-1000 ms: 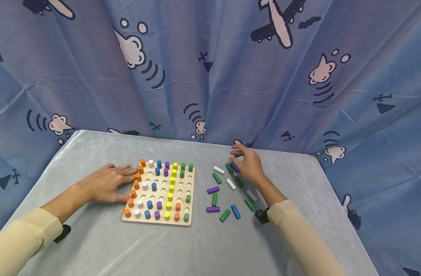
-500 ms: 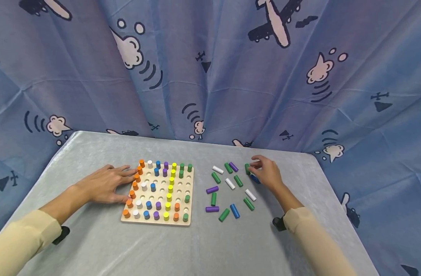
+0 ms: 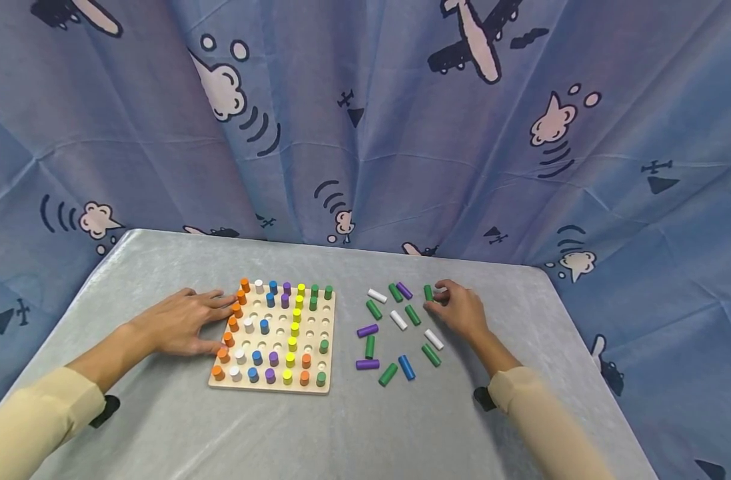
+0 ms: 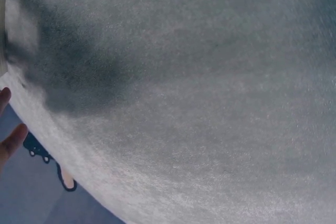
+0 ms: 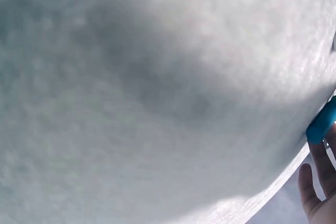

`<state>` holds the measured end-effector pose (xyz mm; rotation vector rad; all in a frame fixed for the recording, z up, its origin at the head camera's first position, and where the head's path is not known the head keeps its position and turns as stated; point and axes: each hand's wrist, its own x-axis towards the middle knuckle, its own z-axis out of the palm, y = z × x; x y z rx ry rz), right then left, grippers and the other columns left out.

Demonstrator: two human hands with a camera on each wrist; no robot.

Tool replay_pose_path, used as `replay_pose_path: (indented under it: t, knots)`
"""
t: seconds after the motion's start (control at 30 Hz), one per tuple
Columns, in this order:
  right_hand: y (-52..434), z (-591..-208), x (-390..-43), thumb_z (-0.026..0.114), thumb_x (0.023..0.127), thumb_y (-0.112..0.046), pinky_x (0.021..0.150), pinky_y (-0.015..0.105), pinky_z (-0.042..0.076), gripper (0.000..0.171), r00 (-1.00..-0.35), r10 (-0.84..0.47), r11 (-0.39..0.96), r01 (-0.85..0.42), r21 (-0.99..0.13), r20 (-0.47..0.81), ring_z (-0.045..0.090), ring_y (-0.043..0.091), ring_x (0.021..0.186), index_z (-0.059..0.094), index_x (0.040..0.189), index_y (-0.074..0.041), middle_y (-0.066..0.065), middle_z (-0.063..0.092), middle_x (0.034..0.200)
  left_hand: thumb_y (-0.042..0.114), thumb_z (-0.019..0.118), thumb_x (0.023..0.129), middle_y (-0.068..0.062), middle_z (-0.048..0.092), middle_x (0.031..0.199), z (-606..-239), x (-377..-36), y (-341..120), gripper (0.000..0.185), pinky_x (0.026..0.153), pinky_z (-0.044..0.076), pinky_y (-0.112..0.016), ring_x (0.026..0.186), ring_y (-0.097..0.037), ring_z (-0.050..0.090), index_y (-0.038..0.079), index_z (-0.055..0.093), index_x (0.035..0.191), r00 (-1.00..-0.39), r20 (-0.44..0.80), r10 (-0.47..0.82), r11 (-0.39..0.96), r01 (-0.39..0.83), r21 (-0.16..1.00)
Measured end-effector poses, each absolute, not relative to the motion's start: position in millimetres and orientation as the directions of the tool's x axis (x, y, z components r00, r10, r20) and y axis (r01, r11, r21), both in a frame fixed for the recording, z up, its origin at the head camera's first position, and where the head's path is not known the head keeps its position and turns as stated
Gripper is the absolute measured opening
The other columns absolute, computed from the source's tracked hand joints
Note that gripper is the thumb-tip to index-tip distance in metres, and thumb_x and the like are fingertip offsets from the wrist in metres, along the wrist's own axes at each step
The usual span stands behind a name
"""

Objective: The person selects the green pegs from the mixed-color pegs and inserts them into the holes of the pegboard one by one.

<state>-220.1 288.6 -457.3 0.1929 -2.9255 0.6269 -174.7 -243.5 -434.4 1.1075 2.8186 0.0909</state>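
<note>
A wooden peg board (image 3: 326,325) lies left of centre on the table, with orange, white, blue, purple, yellow and green pegs standing in it. My left hand (image 3: 191,320) rests flat against its left edge, fingers straight, by the orange pegs (image 3: 234,324). My right hand (image 3: 448,305) sits on the cloth at the right of the loose pegs, fingers curled. In the right wrist view a blue peg (image 5: 321,123) lies against those fingers (image 5: 315,171). A green peg (image 3: 428,293) lies just beside the fingertips.
Several loose pegs lie right of the board, among them a white peg (image 3: 377,295), a purple peg (image 3: 368,330) and another blue peg (image 3: 406,367). Grey cloth covers the table (image 3: 353,427). A blue patterned curtain (image 3: 365,133) hangs close behind.
My right hand moved right from the far loose pegs, came down onto a blue peg beside the green one and closed over it. The left hand has stayed put.
</note>
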Motion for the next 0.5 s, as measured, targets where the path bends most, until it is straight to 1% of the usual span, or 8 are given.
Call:
replay_pose_path:
  t: [0.3,0.5]
  knots:
    - [287.6,-459.7,-222.2,0.083,0.081,-0.020,0.079,0.054,0.050,0.038,-0.972,-0.104,0.911,-0.178,-0.371,0.211,0.072,0.032,0.085,0.069,0.109,0.001,0.012,0.076,0.091,0.077,0.048,0.087,-0.012,0.050,0.148,-435.1,-176.1,-243.8,0.087,0.095,0.042,-0.063,0.135,-0.041,0.046,0.007,0.061,0.137,-0.734,-0.093,0.673,0.740,0.666,0.100]
    - [287.8,-459.8,-222.4,0.082,0.080,-0.018,0.080,0.054,0.049,0.037,-0.971,-0.082,0.904,-0.168,-0.392,0.227,0.072,0.032,0.087,0.070,0.110,0.001,0.013,0.076,0.092,0.077,0.049,0.086,-0.013,0.051,0.148,-435.9,-175.8,-244.0,0.088,0.096,0.042,-0.063,0.135,-0.041,0.046,0.006,0.061,0.137,-0.737,-0.093,0.669,0.743,0.662,0.101]
